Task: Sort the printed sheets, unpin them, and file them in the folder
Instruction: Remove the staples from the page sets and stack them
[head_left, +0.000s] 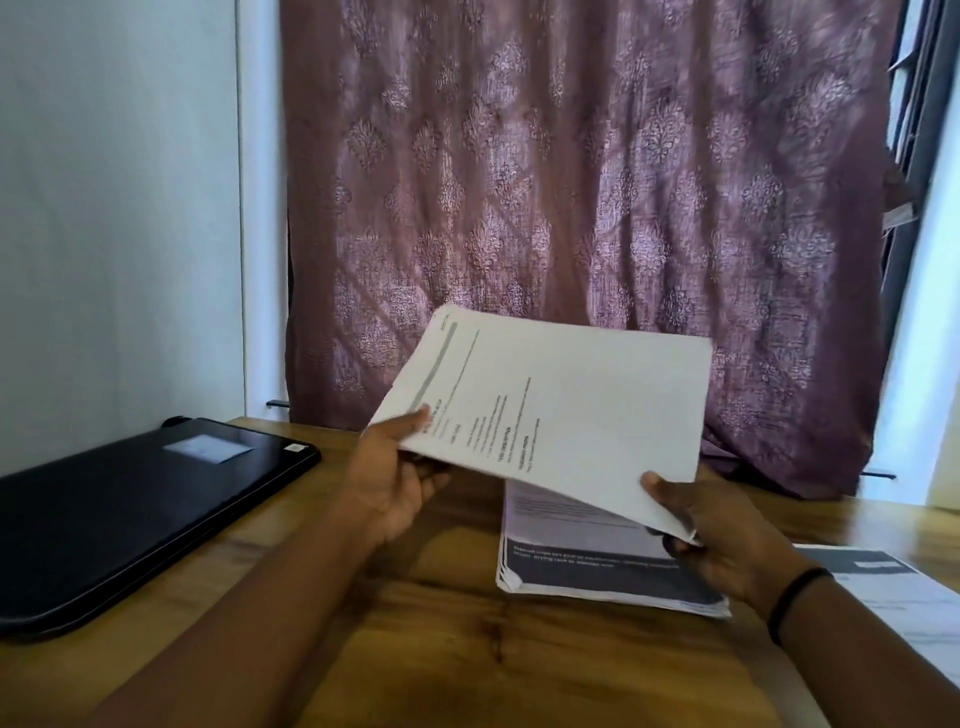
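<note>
A set of printed white sheets (561, 400) is held up above the wooden table (447, 613), tilted toward me. My left hand (395, 478) pinches its near left corner, thumb on top. My right hand (722, 535) pinches the near right corner, where a small metal pin or clip glints. Beneath the raised sheets a stack of printed pages (597, 561) with a dark band lies flat on the table. A black folder (130, 514) lies shut at the left.
More printed paper (904, 597) lies at the table's right edge under my right forearm. A purple patterned curtain (571, 182) hangs right behind the table. A white wall is at the left, a window frame at the far right.
</note>
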